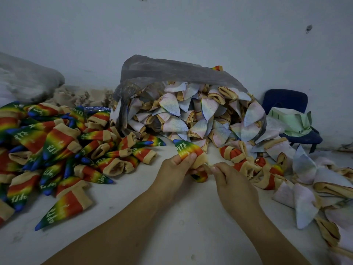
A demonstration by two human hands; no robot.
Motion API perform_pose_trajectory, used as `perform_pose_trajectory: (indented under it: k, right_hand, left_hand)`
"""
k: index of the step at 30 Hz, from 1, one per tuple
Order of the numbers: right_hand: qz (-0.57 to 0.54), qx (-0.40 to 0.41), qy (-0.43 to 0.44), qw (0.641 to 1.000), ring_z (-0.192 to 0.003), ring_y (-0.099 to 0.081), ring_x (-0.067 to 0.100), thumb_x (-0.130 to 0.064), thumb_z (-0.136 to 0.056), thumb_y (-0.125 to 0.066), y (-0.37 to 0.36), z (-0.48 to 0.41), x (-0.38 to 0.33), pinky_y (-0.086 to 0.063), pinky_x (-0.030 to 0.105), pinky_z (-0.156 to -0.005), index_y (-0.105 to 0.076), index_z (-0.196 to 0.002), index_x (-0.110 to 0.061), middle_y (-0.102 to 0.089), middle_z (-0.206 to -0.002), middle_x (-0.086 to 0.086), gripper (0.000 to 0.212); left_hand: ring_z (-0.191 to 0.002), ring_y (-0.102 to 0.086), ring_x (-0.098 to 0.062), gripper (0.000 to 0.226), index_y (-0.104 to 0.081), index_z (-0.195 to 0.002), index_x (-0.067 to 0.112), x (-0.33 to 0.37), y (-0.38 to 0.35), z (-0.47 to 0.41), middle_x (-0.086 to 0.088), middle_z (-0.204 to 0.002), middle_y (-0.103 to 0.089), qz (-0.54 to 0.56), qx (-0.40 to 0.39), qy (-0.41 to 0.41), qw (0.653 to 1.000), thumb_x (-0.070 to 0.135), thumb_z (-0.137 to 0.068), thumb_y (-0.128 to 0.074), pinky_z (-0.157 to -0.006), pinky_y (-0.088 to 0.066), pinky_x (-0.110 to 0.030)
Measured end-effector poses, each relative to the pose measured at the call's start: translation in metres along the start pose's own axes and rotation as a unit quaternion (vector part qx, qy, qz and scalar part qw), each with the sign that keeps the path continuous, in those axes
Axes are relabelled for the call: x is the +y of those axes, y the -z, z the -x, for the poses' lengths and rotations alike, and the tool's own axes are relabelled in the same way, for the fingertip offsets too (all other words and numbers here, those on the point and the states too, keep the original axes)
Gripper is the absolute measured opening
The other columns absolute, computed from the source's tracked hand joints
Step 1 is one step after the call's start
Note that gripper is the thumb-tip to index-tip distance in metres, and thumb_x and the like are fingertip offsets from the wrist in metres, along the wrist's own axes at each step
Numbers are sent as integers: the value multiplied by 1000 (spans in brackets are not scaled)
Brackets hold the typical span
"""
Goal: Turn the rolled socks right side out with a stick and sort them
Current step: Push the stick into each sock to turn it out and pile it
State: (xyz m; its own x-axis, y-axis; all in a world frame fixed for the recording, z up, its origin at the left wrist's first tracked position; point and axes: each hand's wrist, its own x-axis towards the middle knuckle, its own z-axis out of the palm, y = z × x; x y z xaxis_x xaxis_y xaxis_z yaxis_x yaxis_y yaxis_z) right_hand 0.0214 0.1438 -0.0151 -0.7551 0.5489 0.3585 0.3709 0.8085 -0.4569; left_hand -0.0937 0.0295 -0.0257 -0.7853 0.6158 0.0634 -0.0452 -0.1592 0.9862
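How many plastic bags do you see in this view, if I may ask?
2. One grey plastic bag lies open mid-frame against the wall, spilling pale socks; a second bag sits far left. Others may be hidden.

One rainbow sock (188,150) tilts tip-up over the stick (207,165); rainbow pile (57,142) left, pale pile (191,113) behind

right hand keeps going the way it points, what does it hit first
Probably the rainbow-printed fabric sock gripped in the left hand, just ahead of the right hand pinching a thin stick.
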Motion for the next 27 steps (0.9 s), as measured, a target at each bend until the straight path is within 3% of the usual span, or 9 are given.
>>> perform_pose_trajectory:
  k: [4, 6, 8, 11, 17, 21, 23, 25, 27]
  right_hand:
    - [-66, -22, -8, 998, -76, -51, 8, -47, -97, -34, 1, -2, 0, -39, 29, -61, -58, -98, -35, -53, -76, -15, 27]
    - [-84, -20, 9, 996, -73, -51, 4, -46, -96, -36, 3, -4, 0, -39, 29, -59, -59, -96, -33, -55, -74, -14, 27]
    - [-71, -29, 24, 997, -69, -51, 3, -49, -95, -37, 6, -6, 2, -40, 29, -57, -59, -92, -32, -55, -71, -13, 28]
    - [-34, -55, -4, 998, -64, -53, 3, -55, -90, -42, 11, -9, 12, -39, 28, -53, -54, -80, -33, -56, -68, -10, 27]
    - [18, -28, -54, 998, -55, -48, 12, -49, -88, -51, 15, -15, 24, -34, 28, -59, -46, -66, -21, -49, -57, -2, 37]
    - [26, -49, -84, 995, -57, -49, 16, -42, -93, -47, 25, -15, 33, -35, 28, -52, -49, -65, -18, -50, -59, -1, 37]
    - [-38, -25, -95, 994, -63, -54, 16, -45, -94, -44, 29, -15, 29, -37, 28, -53, -58, -72, -20, -56, -65, -1, 36]
    - [-208, 16, -120, 971, -68, -55, 7, -53, -91, -45, 30, -14, 16, -38, 27, -56, -64, -75, -27, -61, -70, -9, 36]
    - [-365, -10, -136, 921, -61, -54, -3, -69, -79, -48, 30, -10, -1, -34, 22, -56, -69, -80, -35, -63, -65, -19, 40]
  left_hand:
    - [-71, -64, -6, 26, -72, -91, 26, 0, -1, 2, 5, -69, -67, -37, -20, -4, 999, 42, -99, -53, -72, -51, -17]
    - [-61, -55, -6, 24, -72, -84, 28, 0, -1, 2, 5, -64, -58, -10, -11, 6, 1000, 38, -99, -56, -63, -46, -15]
    - [-57, -49, -7, 16, -73, -85, 24, 2, 2, -1, 2, -65, -56, 118, 24, 19, 993, 26, -96, -62, -59, -45, -18]
    - [-51, -47, -4, 5, -65, -93, 11, 10, 13, -7, 0, -65, -57, 306, 69, 29, 949, 13, -95, -60, -47, -41, -14]
    - [-44, -36, -4, 11, -64, -76, 16, 12, 15, -7, 2, -58, -48, 312, 54, 31, 948, 24, -82, -69, -46, -31, -15]
    - [-43, -31, -4, 19, -59, -75, 19, 17, 24, -10, 4, -57, -43, 333, 91, 41, 938, 29, -90, -65, -45, -28, -15]
    - [-44, -34, -4, 17, -63, -80, 20, 19, 23, -7, 6, -59, -46, 276, 101, 40, 955, 30, -94, -62, -46, -28, -15]
    - [-51, -53, -5, 13, -67, -94, 25, 19, 12, 1, 9, -64, -62, 62, 70, 27, 995, 37, -94, -62, -54, -35, -15]
    - [-68, -63, 4, 9, -67, -96, 35, 15, -2, 10, 19, -79, -70, -148, -15, -15, 989, 42, -94, -61, -63, -42, -16]
